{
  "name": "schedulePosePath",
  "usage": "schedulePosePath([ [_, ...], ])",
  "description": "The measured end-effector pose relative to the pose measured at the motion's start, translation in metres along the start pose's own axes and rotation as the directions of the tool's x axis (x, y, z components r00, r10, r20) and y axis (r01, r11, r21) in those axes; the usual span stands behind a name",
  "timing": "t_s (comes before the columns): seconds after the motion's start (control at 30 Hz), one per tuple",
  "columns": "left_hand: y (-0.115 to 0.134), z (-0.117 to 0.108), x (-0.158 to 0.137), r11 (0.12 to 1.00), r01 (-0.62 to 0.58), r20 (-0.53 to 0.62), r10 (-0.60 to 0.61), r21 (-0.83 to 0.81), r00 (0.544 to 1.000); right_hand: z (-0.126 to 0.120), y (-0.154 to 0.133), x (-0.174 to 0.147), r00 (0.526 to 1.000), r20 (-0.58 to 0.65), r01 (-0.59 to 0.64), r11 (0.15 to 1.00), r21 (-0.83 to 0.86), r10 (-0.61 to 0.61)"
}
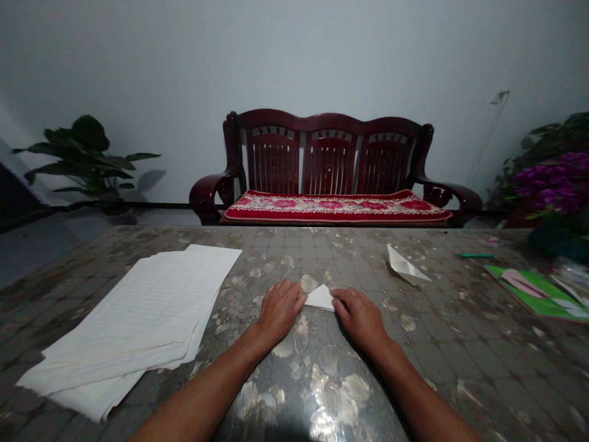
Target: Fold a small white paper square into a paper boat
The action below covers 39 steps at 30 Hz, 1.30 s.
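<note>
A small piece of white folded paper (321,298) lies on the patterned tabletop between my hands, its top coming to a point. At its left corner, my left hand (280,312) has its fingers curled together, gripping the edge. The thumb and fingers of my right hand (361,316) close on the right edge of the same paper. Both palms face down, close to the table, and the fingers partly cover the paper's corners. Beyond my right hand sits a folded paper boat (405,267), apart from both hands.
A stack of lined paper sheets (138,313) spreads over the table's left side. To the right are a green pen (477,255), a green sheet (534,301) with a pink paper piece (524,282), and purple flowers (556,184). A wooden bench (329,153) stands behind the table (257,393).
</note>
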<state>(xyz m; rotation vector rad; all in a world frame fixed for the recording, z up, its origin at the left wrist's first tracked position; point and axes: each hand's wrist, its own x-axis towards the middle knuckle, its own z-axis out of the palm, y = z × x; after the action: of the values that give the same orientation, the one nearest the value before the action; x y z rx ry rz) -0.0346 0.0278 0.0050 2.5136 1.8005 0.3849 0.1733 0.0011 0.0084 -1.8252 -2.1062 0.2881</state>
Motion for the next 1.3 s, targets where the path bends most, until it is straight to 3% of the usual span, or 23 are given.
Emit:
schedulePosePath([
  [0.5,0.0,-0.004,-0.005,0.999,-0.007,-0.003,0.007,-0.037,1.0,-0.001,-0.001,0.0,1.0,-0.005,-0.015,1.0,0.019,0.015],
  [0.9,0.007,-0.008,-0.006,0.996,0.003,0.061,-0.008,0.091,0.998,-0.001,-0.001,0.0,1.0,0.017,-0.001,1.0,-0.017,0.002],
  [1.3,0.008,-0.012,0.001,0.993,-0.021,0.1,0.009,0.114,0.995,-0.004,-0.003,-0.001,1.0,0.021,-0.002,0.999,-0.051,0.003],
])
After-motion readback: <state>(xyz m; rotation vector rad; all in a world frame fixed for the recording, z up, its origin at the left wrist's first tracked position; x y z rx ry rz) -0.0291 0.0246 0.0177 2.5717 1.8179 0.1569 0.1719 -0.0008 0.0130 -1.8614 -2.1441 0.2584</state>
